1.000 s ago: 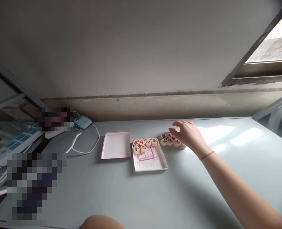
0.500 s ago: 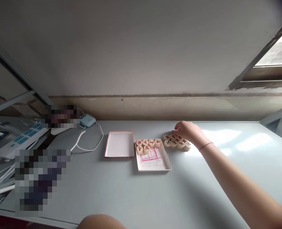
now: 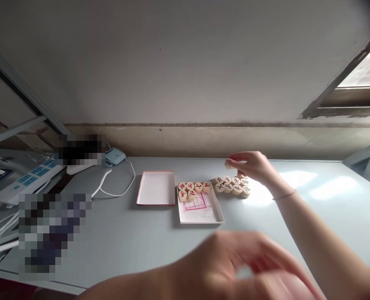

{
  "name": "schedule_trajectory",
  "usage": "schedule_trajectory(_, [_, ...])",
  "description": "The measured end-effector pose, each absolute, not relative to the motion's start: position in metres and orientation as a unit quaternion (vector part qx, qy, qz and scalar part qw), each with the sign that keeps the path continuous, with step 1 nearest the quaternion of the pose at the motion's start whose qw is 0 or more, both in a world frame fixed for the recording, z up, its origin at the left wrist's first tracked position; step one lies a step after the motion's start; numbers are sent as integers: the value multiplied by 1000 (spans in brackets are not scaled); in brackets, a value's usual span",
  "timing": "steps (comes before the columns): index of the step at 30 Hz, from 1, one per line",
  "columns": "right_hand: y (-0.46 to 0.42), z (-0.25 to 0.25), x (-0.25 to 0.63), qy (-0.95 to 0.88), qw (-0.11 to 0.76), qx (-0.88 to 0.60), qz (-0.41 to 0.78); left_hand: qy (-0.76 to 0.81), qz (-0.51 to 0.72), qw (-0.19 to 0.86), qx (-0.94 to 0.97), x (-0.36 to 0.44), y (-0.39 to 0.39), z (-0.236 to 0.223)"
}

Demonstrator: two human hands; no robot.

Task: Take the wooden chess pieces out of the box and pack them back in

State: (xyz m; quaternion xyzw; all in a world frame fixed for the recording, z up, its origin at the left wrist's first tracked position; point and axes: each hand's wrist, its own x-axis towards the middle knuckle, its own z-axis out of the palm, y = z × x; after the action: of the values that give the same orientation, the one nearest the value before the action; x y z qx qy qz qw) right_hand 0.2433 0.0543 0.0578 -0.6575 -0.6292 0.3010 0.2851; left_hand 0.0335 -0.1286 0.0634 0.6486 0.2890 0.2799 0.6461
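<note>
My right hand [image 3: 250, 166] is raised just above a cluster of xiangqi pieces [image 3: 228, 187] with black characters on the table. Between its thumb and fingers is one round wooden xiangqi piece [image 3: 227, 165], held up on edge. My left hand [image 3: 235, 266] reaches in low at the front, blurred by motion; its fingers curve toward my right forearm and its fingertips run off the bottom edge. Left of the cluster lies a shallow white box [image 3: 214, 218]. Several pieces with red characters [image 3: 190, 195] sit in its far part, and pink lines mark its floor.
Beside the white box lies a shallow lid [image 3: 156, 188] with a red edge. A power strip [image 3: 31, 177], white cables [image 3: 117, 195] and a light blue device [image 3: 115, 156] are at the left. The wall [image 3: 172, 83] rises behind the grey table [image 3: 125, 241].
My right hand has lifted off the cluster with one xiangqi piece and moved slightly right. My left hand has swung in from the bottom edge, where only part of the arm showed.
</note>
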Motion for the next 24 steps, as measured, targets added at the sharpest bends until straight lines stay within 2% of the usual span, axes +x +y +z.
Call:
schedule_trajectory(2, [38,67,238,-599,354,-598,399,394,327,551,659,31,-96,80])
schedule_trajectory(5, [9,72,222,-582,357,-533,499,469,372,431,675,30,-64,84])
schedule_trajectory(7, [-7,68,212,-589,350,-505,525,477,374,420,675,30,-53,75])
schedule_trajectory(12, [-24,46,196,-542,395,-502,546,459,383,409,689,29,-40,45])
schedule_trajectory(21, [-32,31,177,-476,439,-476,596,456,400,536,587,17,-29,26])
schedule_trajectory(24, [-30,31,182,-465,466,-493,569,486,399,488,606,8,-24,25])
